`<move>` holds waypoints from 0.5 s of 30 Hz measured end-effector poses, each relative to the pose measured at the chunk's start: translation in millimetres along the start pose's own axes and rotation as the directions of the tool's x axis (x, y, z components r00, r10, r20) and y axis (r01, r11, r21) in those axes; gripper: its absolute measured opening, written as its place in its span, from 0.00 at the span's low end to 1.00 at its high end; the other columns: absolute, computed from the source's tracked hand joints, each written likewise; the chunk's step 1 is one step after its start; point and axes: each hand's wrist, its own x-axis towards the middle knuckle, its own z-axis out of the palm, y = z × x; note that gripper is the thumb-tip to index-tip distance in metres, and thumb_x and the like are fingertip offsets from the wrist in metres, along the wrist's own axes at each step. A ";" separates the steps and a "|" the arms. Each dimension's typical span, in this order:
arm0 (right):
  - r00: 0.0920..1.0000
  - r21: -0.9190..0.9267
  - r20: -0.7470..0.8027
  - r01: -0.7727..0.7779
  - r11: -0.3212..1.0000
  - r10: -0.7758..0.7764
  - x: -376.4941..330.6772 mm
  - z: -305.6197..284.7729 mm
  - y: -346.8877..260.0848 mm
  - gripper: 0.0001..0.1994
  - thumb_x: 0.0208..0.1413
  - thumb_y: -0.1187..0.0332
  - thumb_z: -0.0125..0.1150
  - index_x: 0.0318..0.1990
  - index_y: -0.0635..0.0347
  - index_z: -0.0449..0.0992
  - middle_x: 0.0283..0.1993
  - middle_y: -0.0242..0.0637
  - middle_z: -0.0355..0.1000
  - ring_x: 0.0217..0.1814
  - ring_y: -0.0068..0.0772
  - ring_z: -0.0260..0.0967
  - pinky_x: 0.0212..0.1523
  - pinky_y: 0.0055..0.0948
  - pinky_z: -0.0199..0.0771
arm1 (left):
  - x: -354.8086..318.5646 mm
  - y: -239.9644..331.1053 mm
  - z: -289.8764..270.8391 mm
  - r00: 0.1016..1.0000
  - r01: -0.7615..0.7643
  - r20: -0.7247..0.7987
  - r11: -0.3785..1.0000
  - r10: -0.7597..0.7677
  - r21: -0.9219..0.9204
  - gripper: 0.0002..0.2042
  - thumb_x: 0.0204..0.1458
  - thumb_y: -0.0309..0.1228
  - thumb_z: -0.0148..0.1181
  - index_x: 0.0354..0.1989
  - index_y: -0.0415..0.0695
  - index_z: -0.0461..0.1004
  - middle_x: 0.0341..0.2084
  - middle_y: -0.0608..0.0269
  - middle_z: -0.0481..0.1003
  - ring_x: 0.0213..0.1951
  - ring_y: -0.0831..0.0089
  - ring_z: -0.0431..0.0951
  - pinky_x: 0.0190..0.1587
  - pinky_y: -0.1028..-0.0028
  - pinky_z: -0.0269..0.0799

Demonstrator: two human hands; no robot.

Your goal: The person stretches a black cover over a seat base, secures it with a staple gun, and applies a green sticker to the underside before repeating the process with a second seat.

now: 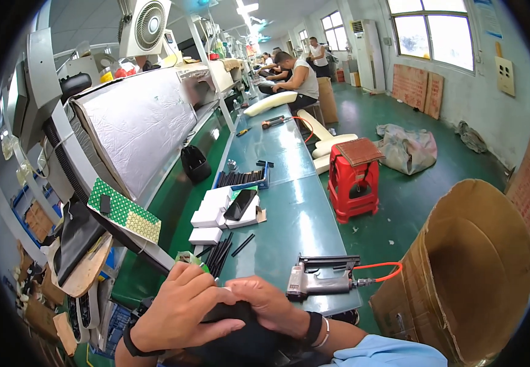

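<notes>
Black workpiece (242,314) lies between and below left hand (182,306) (fingers bent, thumb apart, grip unclear) and right hand (270,304), apparently pinching its upper edge. Positioning seems the current step; the next move probably calls for steady alignment.

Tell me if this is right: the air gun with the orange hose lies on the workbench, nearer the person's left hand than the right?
Wrong hand: the head view shows the air gun with the orange hose lying on the workbench nearer the right hand than the left hand.
</notes>
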 end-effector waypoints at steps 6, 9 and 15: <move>0.992 0.075 0.054 -0.119 0.990 0.115 3.0 3.1 15.0 0.10 0.59 0.64 0.53 0.33 0.61 0.73 0.34 0.26 0.70 0.36 0.14 0.65 0.38 0.17 0.66 | -15.5 2.3 -0.2 0.996 0.035 -0.084 0.999 -0.038 -0.037 0.15 0.39 0.39 0.71 0.31 0.49 0.73 0.22 0.68 0.64 0.30 0.68 0.66 0.37 0.70 0.59; 0.994 0.057 0.016 -0.112 0.992 0.111 -1.8 13.9 13.4 0.09 0.59 0.65 0.53 0.31 0.61 0.73 0.33 0.26 0.70 0.35 0.13 0.65 0.37 0.16 0.65 | -19.7 5.8 -2.2 0.995 0.020 -0.094 0.999 -0.024 -0.041 0.14 0.38 0.38 0.71 0.30 0.49 0.73 0.22 0.69 0.64 0.29 0.69 0.66 0.36 0.71 0.58; 0.999 -0.022 -0.030 -0.044 0.999 0.044 -30.4 43.4 2.3 0.11 0.61 0.65 0.51 0.27 0.60 0.70 0.29 0.23 0.67 0.32 0.11 0.61 0.33 0.14 0.61 | -11.4 28.5 -18.2 0.983 -0.137 -0.132 0.988 0.127 -0.072 0.13 0.32 0.38 0.75 0.25 0.51 0.77 0.18 0.73 0.66 0.24 0.73 0.64 0.31 0.73 0.55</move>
